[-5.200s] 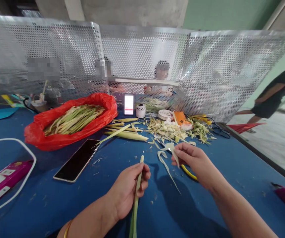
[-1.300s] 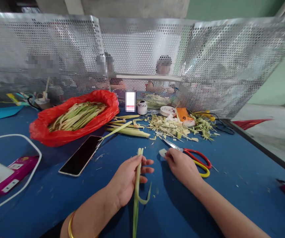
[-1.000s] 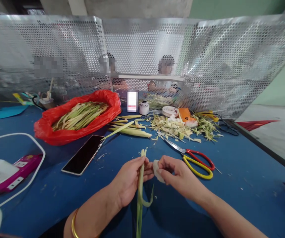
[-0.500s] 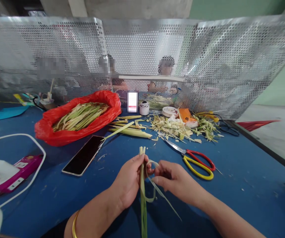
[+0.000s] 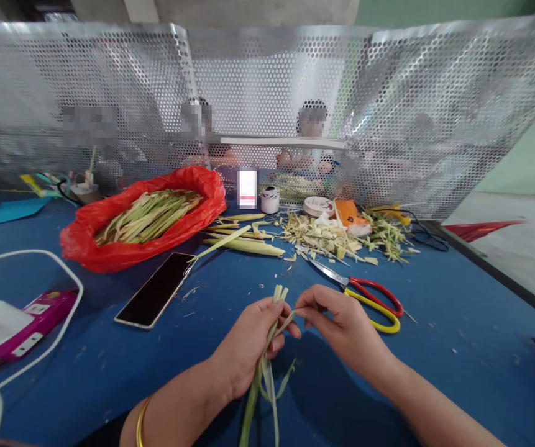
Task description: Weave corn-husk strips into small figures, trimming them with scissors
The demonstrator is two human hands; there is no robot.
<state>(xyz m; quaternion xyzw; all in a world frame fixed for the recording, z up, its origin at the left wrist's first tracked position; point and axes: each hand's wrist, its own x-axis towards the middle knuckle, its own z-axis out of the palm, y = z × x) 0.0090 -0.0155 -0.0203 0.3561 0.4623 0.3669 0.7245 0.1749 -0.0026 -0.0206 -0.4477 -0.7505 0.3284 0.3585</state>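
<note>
Head view — red bag (image 5: 109, 251) of green strips at far left, phone (image 5: 155, 289) just right of it on the blue counter (image 5: 109, 366). Near centre, the left hand (image 5: 248, 347) has its fingers clenched round a leaf stalk (image 5: 277, 293) held above the counter; the right hand (image 5: 346, 323) pinches one strip of it. Scissors (image 5: 370, 297) lie just beyond.

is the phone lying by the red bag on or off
Off, or at least asleep: the phone lies face up on the blue table with a plain black screen.
</note>
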